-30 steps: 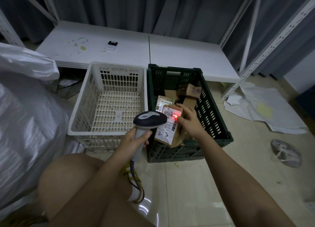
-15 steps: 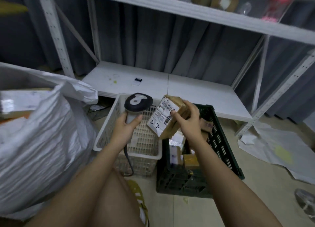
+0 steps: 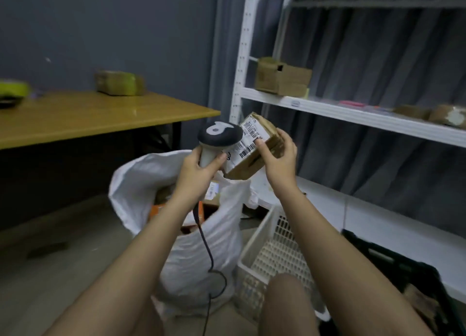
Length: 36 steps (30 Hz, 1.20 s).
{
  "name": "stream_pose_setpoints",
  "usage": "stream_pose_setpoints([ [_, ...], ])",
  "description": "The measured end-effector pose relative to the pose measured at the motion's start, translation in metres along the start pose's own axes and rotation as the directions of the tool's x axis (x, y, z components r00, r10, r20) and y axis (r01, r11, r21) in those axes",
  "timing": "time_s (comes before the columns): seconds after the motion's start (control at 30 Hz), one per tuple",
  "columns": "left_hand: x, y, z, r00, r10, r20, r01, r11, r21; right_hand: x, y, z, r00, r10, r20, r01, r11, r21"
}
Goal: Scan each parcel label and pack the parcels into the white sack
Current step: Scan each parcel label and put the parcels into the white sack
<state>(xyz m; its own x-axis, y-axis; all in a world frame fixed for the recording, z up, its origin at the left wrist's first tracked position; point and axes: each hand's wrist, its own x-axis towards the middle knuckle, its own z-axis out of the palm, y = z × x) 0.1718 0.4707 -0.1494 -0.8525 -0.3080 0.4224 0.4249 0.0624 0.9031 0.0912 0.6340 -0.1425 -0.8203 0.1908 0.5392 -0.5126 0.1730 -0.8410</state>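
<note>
While I watched from the head view, the left hand [image 3: 199, 168] gripped the scanner [image 3: 219, 139] by its handle, fingers wrapped round it. The right hand [image 3: 278, 156] held the labelled parcel [image 3: 254, 146] just beside the scanner head, thumb on the label, above the open white sack [image 3: 201, 247]. A white basket [image 3: 272, 255] stood beside the sack.

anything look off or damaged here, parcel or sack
Nothing alarming. The parcel in the right hand is tilted and its cardboard looks somewhat creased, but its label is intact. The white sack stands open with a slumped rim, parcels inside. The left hand grips the scanner.
</note>
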Motion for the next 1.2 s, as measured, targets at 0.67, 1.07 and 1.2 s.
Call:
stream_pose_setpoints([
  [0.67, -0.006, -0.048, 0.029, 0.984, -0.164, 0.065, 0.163, 0.986, 0.020, -0.010, 0.087, -0.035, 0.914, 0.173, 0.367, 0.007, 0.898, -0.440],
  [1.07, -0.046, -0.144, 0.259, 0.796, -0.307, 0.522, 0.291, 0.950, 0.114, -0.052, 0.227, -0.284, 0.816, 0.537, -0.212, -0.574, 0.716, -0.397],
  [1.2, -0.054, -0.200, 0.306, 0.720, -0.378, 0.582, 0.328, 0.924, 0.195, -0.074, 0.303, -0.336, 0.680, 0.658, -0.323, -0.731, 0.576, -0.366],
])
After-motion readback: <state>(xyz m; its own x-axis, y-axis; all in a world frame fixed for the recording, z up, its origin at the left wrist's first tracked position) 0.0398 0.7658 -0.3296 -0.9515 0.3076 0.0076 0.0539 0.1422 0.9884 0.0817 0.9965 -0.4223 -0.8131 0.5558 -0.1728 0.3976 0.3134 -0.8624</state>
